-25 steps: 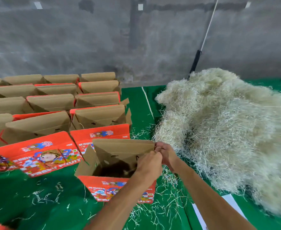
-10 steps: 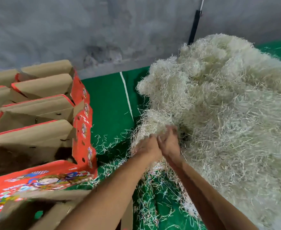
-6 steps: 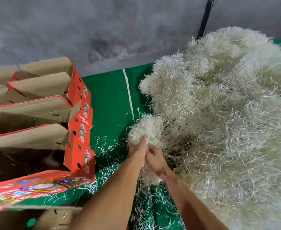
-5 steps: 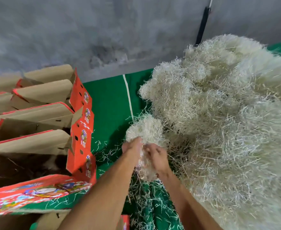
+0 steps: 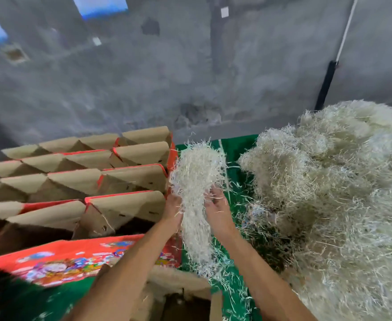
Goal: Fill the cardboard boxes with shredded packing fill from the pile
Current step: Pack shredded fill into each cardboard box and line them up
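A clump of pale shredded fill (image 5: 195,181) hangs lifted between my two hands, trailing downward. My left hand (image 5: 173,208) grips its left side and my right hand (image 5: 217,208) grips its right side. The big pile of the same fill (image 5: 334,193) lies on the green mat to the right, apart from the clump. Rows of open cardboard boxes (image 5: 125,205) with red printed sides stand to the left. One open box (image 5: 178,295) sits below my forearms at the bottom edge, its inside mostly hidden.
The green mat (image 5: 236,147) carries loose shreds around my hands. A grey concrete wall (image 5: 167,77) closes the back. A black-handled pole (image 5: 327,84) leans on the wall behind the pile.
My hands left the near box's flap, dug into the pile's edge, and have now pulled a clump free, lifting it up and left toward the boxes.
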A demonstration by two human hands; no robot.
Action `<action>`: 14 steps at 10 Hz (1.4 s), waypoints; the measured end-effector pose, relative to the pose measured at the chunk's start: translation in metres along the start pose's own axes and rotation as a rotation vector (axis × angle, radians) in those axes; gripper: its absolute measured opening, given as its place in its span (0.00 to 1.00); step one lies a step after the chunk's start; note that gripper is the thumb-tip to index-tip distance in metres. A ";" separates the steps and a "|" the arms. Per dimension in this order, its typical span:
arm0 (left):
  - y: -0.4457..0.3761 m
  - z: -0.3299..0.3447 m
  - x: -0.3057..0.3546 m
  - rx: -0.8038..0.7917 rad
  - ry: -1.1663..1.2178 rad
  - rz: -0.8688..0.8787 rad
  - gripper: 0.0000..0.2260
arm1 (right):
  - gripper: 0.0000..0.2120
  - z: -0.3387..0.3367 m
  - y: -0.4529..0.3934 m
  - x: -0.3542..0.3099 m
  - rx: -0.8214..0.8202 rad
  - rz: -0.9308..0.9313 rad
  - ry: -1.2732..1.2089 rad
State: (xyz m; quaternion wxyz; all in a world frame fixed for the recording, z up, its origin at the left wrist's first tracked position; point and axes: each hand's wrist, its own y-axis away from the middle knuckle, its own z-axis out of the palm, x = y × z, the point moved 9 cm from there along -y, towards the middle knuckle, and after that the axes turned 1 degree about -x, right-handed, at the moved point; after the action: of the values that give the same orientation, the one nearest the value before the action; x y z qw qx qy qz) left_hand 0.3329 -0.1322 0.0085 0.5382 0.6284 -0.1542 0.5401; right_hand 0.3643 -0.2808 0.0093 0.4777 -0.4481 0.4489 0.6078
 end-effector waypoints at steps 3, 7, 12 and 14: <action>0.058 -0.078 0.095 0.016 -0.208 0.582 0.08 | 0.15 0.093 0.060 -0.044 0.175 -0.133 0.141; 0.052 -0.210 0.091 0.109 0.024 0.242 0.17 | 0.20 0.110 0.124 -0.047 0.334 -0.163 0.305; 0.106 -0.218 0.034 -0.092 0.191 0.192 0.08 | 0.18 0.068 0.195 -0.025 0.408 -0.099 0.204; 0.156 -0.188 0.014 -0.148 -0.081 0.226 0.12 | 0.14 0.128 0.205 -0.006 0.308 -0.154 0.232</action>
State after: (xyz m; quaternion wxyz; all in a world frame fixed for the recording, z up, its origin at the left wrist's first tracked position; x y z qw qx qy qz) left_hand 0.1209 -0.0265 0.0690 0.5121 0.5870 -0.2850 0.5586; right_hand 0.1486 -0.1864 0.0640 0.5309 -0.4696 0.5531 0.4379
